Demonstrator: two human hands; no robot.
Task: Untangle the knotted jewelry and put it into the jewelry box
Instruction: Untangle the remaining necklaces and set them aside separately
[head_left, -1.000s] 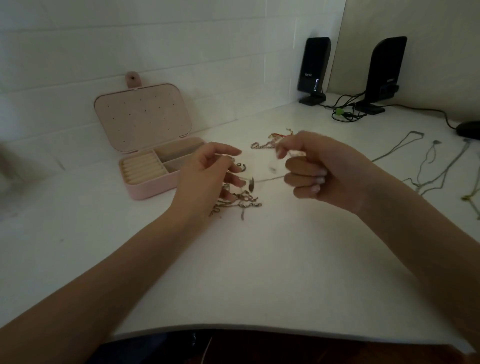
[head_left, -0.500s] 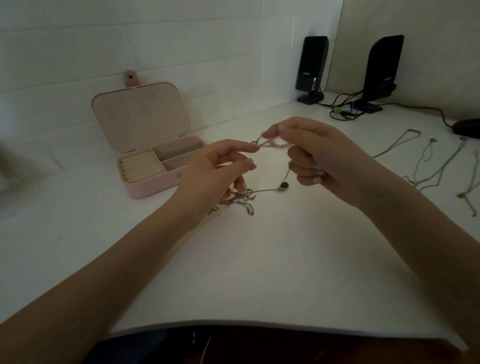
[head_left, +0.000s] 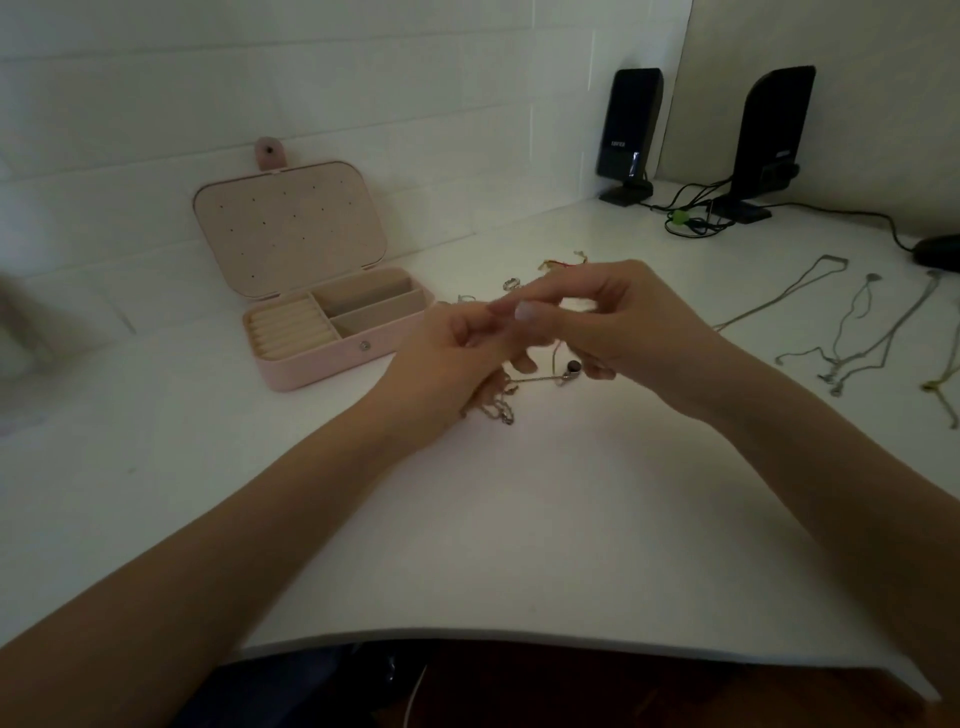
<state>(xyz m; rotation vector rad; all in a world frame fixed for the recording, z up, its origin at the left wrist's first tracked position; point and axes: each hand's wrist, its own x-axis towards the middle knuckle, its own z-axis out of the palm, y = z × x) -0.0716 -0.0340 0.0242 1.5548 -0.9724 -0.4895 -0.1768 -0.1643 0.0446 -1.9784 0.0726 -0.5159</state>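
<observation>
1. Both hands had closed together since a second earlier: left hand (head_left: 447, 358) and right hand (head_left: 618, 322) pinched the chain (head_left: 540, 379) above the desk (head_left: 519, 519).
2. Knot remained; the open box (head_left: 332, 332) sat left, unfilled.

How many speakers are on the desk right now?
2. The left speaker stands at the back against the white wall; the right speaker stands beside it, nearer the corner, with cables bunched between them. None seem hidden.

Knotted jewelry (head_left: 498, 402) beside open pink jewelry box (head_left: 332, 332).
</observation>
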